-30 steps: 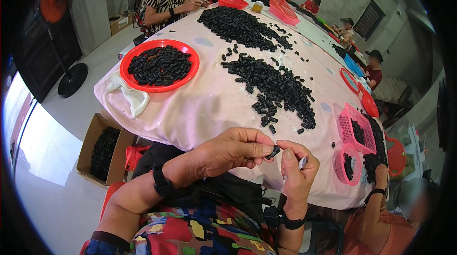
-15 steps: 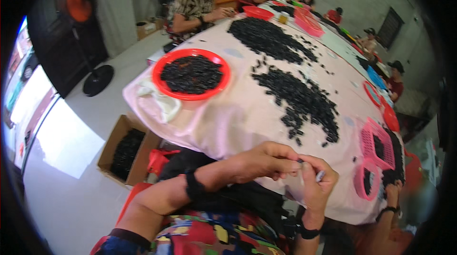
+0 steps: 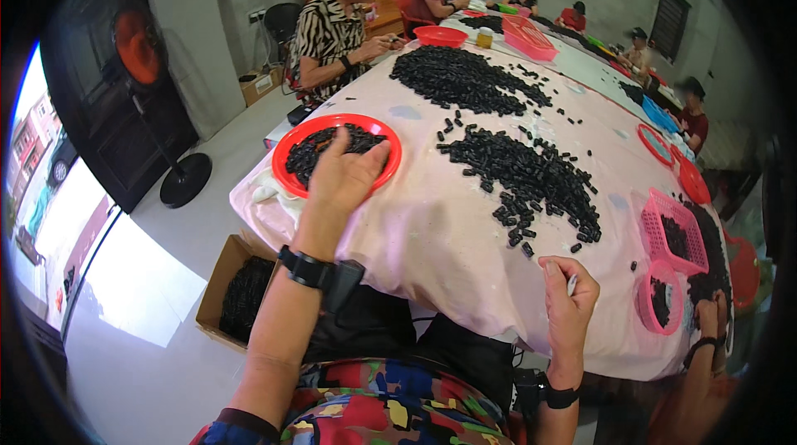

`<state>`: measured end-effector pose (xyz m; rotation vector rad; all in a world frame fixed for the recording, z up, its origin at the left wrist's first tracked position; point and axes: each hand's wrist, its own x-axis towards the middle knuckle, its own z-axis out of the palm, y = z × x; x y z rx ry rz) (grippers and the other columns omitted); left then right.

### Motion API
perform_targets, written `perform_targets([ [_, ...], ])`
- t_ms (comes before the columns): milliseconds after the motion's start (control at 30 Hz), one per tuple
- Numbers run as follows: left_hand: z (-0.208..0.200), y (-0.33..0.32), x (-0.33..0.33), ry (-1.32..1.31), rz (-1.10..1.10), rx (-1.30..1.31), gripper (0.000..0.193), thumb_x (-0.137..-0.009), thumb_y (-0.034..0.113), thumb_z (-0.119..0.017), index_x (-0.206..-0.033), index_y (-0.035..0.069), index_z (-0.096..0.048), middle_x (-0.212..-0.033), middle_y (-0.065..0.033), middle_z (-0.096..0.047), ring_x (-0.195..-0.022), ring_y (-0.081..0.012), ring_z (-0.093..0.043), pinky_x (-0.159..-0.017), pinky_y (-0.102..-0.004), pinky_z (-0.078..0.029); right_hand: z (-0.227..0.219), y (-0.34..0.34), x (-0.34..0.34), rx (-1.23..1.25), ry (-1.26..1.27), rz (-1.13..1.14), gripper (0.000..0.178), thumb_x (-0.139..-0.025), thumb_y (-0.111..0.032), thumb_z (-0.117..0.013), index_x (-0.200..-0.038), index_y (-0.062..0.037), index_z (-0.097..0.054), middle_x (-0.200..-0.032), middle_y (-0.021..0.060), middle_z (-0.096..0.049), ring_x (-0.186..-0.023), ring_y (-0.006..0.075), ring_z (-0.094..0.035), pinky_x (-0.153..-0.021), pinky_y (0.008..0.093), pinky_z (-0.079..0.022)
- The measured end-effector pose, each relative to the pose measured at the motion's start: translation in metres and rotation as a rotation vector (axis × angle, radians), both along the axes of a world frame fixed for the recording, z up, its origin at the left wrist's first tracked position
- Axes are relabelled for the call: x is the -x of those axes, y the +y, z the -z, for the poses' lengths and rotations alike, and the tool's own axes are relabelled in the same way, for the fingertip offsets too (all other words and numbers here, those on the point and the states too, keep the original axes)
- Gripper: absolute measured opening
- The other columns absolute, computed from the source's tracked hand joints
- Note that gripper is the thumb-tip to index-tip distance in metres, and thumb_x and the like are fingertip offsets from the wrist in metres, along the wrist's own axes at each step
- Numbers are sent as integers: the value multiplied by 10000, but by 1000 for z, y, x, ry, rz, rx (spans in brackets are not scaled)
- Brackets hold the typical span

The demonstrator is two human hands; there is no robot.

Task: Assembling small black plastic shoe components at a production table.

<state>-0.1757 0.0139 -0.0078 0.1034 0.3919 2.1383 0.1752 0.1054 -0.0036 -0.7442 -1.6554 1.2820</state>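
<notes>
My left hand (image 3: 344,175) hovers at the near side of a red round tray (image 3: 394,146), fingers apart, and I see nothing held in it. Dark, slender pieces lie heaped in the tray, partly hidden by that hand. My right hand (image 3: 569,295) is at the table's near edge, its fingers closed round a small pale tool whose tip (image 3: 572,283) sticks out; its exact kind is too small to make out. Just beyond it, a pile of short black cylindrical pieces (image 3: 531,179) spreads over the pale pink cloth (image 3: 440,229).
A larger black pile (image 3: 457,75) lies farther back. Pink baskets (image 3: 697,250) stand at the right, near another person's hands (image 3: 710,316). Several people sit around the table. On the floor at left are a cardboard box (image 3: 214,283) with black contents and a standing fan (image 3: 137,46).
My hands were together at the near edge; the left has swung left and forward to the red tray and opened. My right stays near the edge with the pale tool.
</notes>
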Motion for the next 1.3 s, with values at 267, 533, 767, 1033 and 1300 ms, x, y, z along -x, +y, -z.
perform_targets([
  [267,-20,40,-79,897,259,448,390,-868,255,-653,-1200,66,-576,-1033,-49,-628,-870,-140,-602,-733,-260,-477,2,9,-3,26,60,39,144,-878,-108,-638,-916,29,-663,-765,-44,-562,-689,36,-432,-648,193,-371],
  [533,28,107,-162,2034,95,589,362,-775,291,-677,-1037,42,-663,-822,-157,-668,-744,-291,-642,-675,-385,-499,1,12,-8,103,37,-17,151,-879,-143,-641,-932,-1,-644,-822,-37,-584,-763,33,-479,-688,197,-396],
  [767,47,113,-146,1793,56,477,194,-820,172,-651,-967,48,-675,-756,-69,-648,-670,-152,-607,-586,-299,-480,1,19,-7,101,29,-23,166,-884,-156,-635,-929,4,-643,-831,-20,-595,-769,40,-489,-705,194,-403],
  [1033,-3,41,-174,1145,460,144,249,-861,139,-669,-1076,43,-586,-875,6,-619,-768,-58,-570,-690,-217,-455,5,14,-2,50,17,-86,203,-869,-160,-659,-961,20,-645,-837,-6,-603,-773,55,-492,-722,204,-414],
  [1300,2,17,-191,1133,365,124,238,-871,87,-660,-1080,21,-567,-923,-6,-604,-848,-66,-557,-739,-227,-458,0,-4,0,59,0,-119,159,-872,-136,-652,-926,13,-642,-808,-12,-580,-757,59,-477,-699,203,-407],
])
